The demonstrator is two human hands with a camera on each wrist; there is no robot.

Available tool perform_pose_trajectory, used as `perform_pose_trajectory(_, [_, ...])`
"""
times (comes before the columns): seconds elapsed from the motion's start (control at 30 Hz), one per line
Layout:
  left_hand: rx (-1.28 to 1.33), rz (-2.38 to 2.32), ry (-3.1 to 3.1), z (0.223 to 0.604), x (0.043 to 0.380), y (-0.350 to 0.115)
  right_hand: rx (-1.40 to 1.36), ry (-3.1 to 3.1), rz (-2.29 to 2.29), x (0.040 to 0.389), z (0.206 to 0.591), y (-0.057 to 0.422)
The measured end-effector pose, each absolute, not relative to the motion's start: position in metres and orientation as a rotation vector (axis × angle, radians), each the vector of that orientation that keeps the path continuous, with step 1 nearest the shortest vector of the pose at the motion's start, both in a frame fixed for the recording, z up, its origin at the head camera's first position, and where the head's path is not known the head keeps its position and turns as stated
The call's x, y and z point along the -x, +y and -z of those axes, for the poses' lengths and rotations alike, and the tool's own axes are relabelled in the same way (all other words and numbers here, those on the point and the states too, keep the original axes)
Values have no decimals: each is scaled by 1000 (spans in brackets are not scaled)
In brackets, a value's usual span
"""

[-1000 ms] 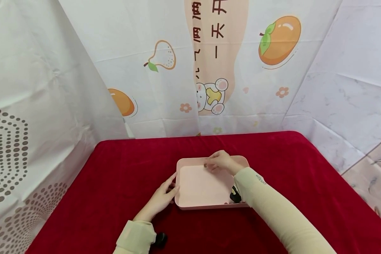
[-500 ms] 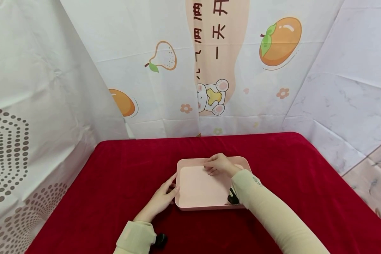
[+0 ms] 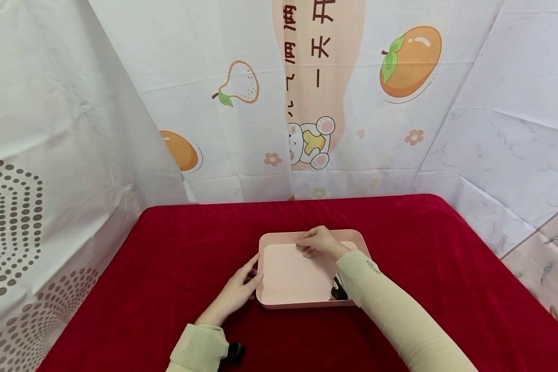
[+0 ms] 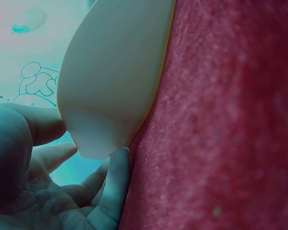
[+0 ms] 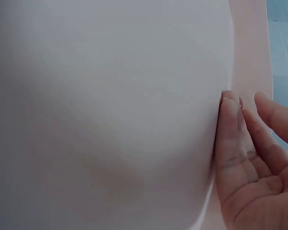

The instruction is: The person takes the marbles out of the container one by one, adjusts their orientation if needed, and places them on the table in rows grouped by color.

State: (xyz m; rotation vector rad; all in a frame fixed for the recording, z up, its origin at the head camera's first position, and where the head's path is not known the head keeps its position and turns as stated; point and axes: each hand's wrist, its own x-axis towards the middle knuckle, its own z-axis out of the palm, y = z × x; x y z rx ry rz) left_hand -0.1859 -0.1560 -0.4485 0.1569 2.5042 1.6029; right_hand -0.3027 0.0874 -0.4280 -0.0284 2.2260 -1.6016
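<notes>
A shallow pale pink tray (image 3: 283,279) lies on the red cloth. My left hand (image 3: 237,288) grips its left end, thumb at the near rim and fingers on the outside; in the left wrist view the tray's end wall (image 4: 110,91) stands between thumb and fingertips. Inside the tray, near the far wall, my right hand (image 3: 321,242) has its fingertips low on the floor. A small reddish-brown thing (image 5: 241,102) shows at those fingertips and appears pinched there; it is mostly hidden and its kind cannot be made out.
The table's red cloth (image 3: 195,248) surrounds the tray. A printed curtain (image 3: 242,155) hangs behind the table's far edge, with more curtains on both sides. A black device (image 3: 338,289) on the right wrist hangs over the tray's near right part and hides it.
My right hand has shifted slightly left and toward the near side, its wrist moving left too. Small brown things seen earlier at the tray's near right are now hidden. The left hand has stayed put.
</notes>
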Motion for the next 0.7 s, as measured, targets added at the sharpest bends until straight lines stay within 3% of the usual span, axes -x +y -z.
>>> perform_pose_trajectory(0.7, [-187, -1591, 2487, 449, 186, -158, 56, 2290, 1573, 300, 427, 79])
